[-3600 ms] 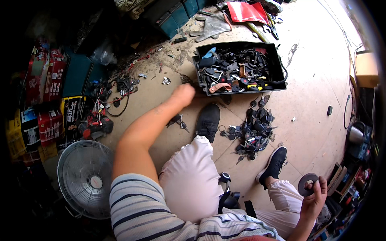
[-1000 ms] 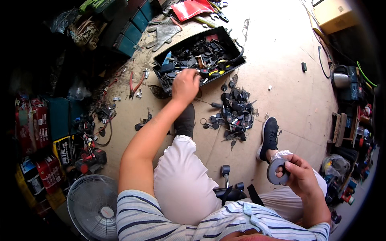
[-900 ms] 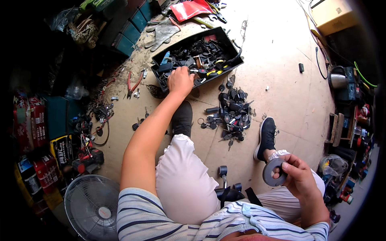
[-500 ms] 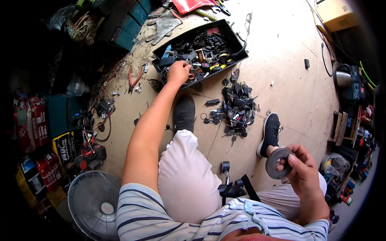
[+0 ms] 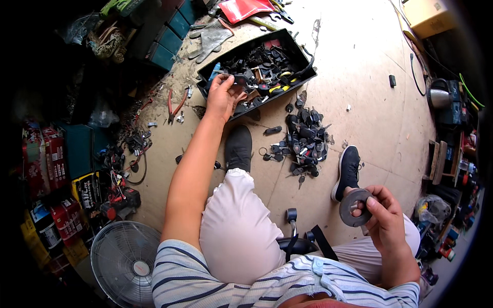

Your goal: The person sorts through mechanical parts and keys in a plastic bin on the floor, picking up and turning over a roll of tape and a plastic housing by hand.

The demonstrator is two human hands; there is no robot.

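My left hand (image 5: 222,100) is lifted over the near left corner of a black bin (image 5: 245,112), its fingers pinched on a black-headed key (image 5: 240,80). Loose keys and key fobs (image 5: 267,61) fill the bin, some with yellow parts. My right hand (image 5: 386,215), above my right thigh, grips a thick dark grey ring (image 5: 346,213) between thumb and fingers. On the floor between my shoes lies a heap of black keys (image 5: 306,136). A few single keys are scattered around that heap.
Left of the bin lie red-handled pliers (image 5: 175,107) and grey gloves (image 5: 210,40). A fan (image 5: 123,259) stands by my left side. Beyond the bin is a red packet (image 5: 245,9). A cardboard box (image 5: 430,19) and crowded shelves line the right side.
My left hand has come up from among the keys in the bin and turned, with a black key now showing in its fingers. The right hand keeps its hold on the ring.
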